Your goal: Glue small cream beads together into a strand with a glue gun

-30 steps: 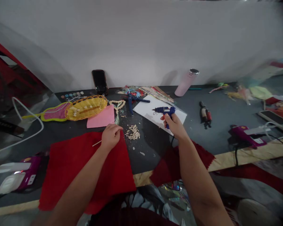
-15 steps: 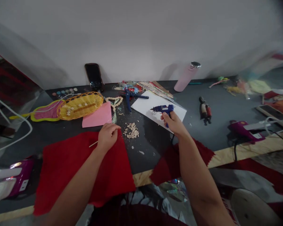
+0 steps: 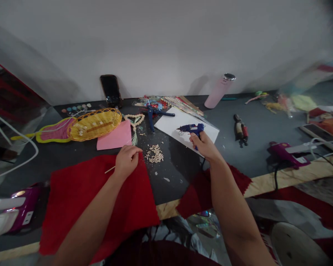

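My right hand (image 3: 205, 146) is wrapped round the handle of a blue glue gun (image 3: 191, 128), its nozzle pointing left above a white sheet of paper (image 3: 169, 127). Over the red cloth (image 3: 80, 188), my left hand (image 3: 127, 162) is closed round a thin pale stick (image 3: 110, 170), whose end shows below the palm. Just right of that hand lies a pile of small pale pieces (image 3: 155, 154) on the dark table. A string of wooden beads (image 3: 134, 120) with a tassel rests beside a pink sheet (image 3: 115, 138).
A yellow woven basket (image 3: 96, 125) lies at left, with a phone (image 3: 111, 90) leaning on the wall behind. Blue cutters (image 3: 152, 116) sit beyond the pile. A pink bottle (image 3: 219, 92) stands at the back; pliers (image 3: 241, 129) and purple power strips (image 3: 288, 155) (image 3: 26, 208) flank the work.
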The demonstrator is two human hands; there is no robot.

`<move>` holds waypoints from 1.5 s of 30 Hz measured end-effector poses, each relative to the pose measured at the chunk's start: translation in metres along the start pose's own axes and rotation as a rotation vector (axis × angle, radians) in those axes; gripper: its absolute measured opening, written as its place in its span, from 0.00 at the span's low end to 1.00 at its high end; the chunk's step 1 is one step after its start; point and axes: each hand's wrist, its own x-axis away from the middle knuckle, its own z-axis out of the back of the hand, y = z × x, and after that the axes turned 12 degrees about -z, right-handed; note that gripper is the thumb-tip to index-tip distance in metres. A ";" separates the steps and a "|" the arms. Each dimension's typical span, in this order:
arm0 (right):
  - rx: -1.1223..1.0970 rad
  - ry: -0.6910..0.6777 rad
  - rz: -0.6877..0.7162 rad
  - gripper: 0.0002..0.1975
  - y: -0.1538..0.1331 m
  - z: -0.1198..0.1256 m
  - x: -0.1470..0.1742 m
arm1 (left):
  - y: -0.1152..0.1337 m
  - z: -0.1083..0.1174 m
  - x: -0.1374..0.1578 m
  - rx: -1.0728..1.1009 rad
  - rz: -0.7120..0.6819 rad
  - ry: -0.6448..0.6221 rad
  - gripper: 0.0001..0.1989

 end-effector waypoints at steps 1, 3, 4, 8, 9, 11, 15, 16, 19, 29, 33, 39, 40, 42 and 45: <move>0.005 0.000 -0.002 0.16 0.000 0.000 0.000 | 0.000 0.000 0.000 0.001 0.001 -0.002 0.12; 0.017 -0.001 0.000 0.16 0.000 0.000 0.000 | 0.000 0.000 0.000 0.002 -0.001 -0.002 0.12; 0.023 -0.001 0.006 0.16 -0.001 0.000 0.000 | 0.000 0.000 -0.001 0.002 -0.004 0.000 0.12; 0.041 0.005 0.032 0.16 -0.004 0.000 0.002 | 0.000 0.000 -0.001 0.001 -0.009 0.001 0.12; 0.048 0.009 0.029 0.16 -0.005 0.001 0.003 | 0.000 0.000 -0.001 0.002 -0.006 -0.002 0.12; 0.073 0.017 0.012 0.16 -0.007 0.001 0.005 | 0.000 0.000 -0.001 0.004 0.001 -0.007 0.12; 0.093 0.024 0.007 0.16 -0.006 0.002 0.004 | 0.000 0.000 -0.001 0.005 0.010 -0.009 0.13; 0.092 0.019 0.011 0.16 -0.005 0.002 0.004 | 0.000 0.000 -0.001 0.006 0.009 -0.007 0.13; 0.084 0.012 0.016 0.16 -0.002 0.002 0.002 | 0.000 -0.001 0.000 0.007 0.002 -0.002 0.12; -0.088 -0.039 0.010 0.16 -0.001 -0.001 -0.001 | 0.000 0.000 0.000 0.000 -0.004 -0.006 0.12; -0.129 -0.031 -0.002 0.16 0.002 0.000 -0.002 | 0.000 -0.001 0.000 0.002 -0.004 0.001 0.12; -0.166 -0.035 -0.004 0.15 0.004 0.000 -0.003 | -0.001 -0.001 0.000 0.010 -0.007 -0.001 0.12; -0.171 -0.033 -0.009 0.15 0.004 0.000 -0.003 | -0.001 -0.001 0.000 0.011 -0.008 -0.003 0.12; -0.188 -0.031 -0.024 0.16 0.003 0.000 -0.004 | 0.000 0.000 0.000 0.012 -0.009 -0.006 0.12; -0.228 -0.045 -0.047 0.17 0.001 -0.001 -0.003 | 0.001 0.001 0.000 0.006 -0.010 -0.012 0.12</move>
